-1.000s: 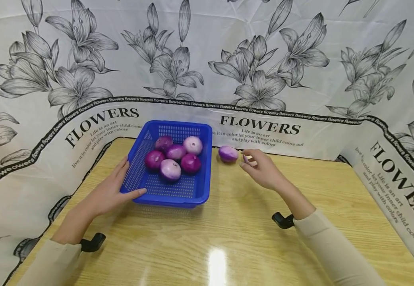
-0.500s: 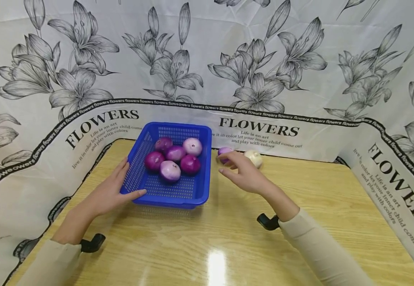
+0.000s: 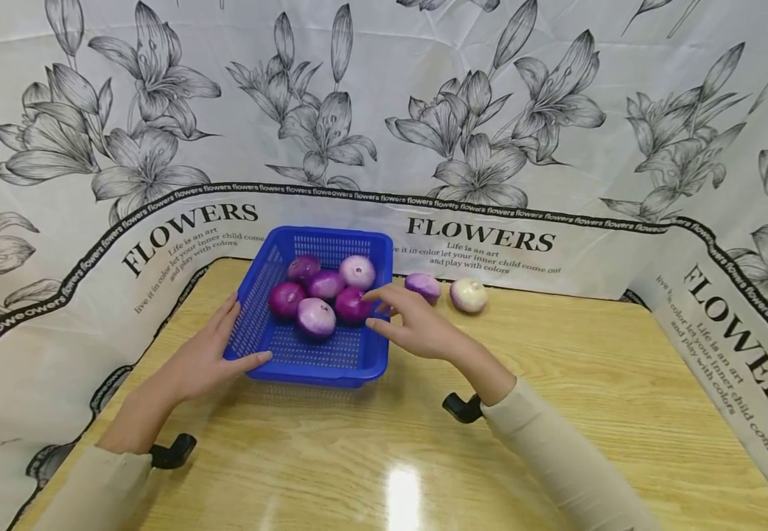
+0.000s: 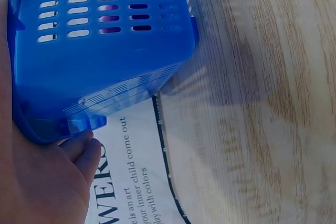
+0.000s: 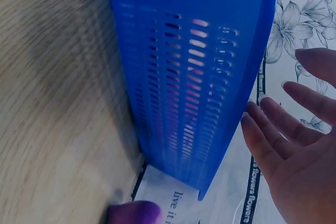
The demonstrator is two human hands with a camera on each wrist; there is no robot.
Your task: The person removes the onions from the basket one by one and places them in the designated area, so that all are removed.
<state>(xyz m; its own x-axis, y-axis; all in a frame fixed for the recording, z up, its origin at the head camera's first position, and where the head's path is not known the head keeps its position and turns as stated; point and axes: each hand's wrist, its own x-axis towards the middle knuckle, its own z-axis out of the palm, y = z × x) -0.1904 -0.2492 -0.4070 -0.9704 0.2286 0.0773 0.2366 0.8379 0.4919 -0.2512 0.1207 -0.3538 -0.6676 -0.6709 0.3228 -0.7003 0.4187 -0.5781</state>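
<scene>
A blue perforated basket (image 3: 278, 375) stands on the table, holding several red onions, such as a pale purple onion (image 3: 316, 316) and a dark onion (image 3: 283, 296). My left hand (image 3: 201, 358) grips the basket's left rim, thumb over the near corner; in the left wrist view the fingers (image 4: 89, 156) curl below the rim. My right hand (image 3: 417, 324) is at the right rim with loosely bent fingers and nothing in it. Whether its fingertips touch the rim I cannot tell. Right of the basket lie a purple onion (image 3: 424, 287) and a whitish onion (image 3: 469, 295).
The wooden table (image 3: 556, 428) ends at a white cloth (image 3: 490, 254) with flower drawings and lettering, which hangs behind it and along both sides. A black wrist mount (image 3: 173, 451) shows at the left sleeve and another mount (image 3: 461, 407) at the right.
My right hand has moved left, from the whitish onion past the purple one to the basket's right rim, uncovering both onions. My left hand has stayed on the basket.
</scene>
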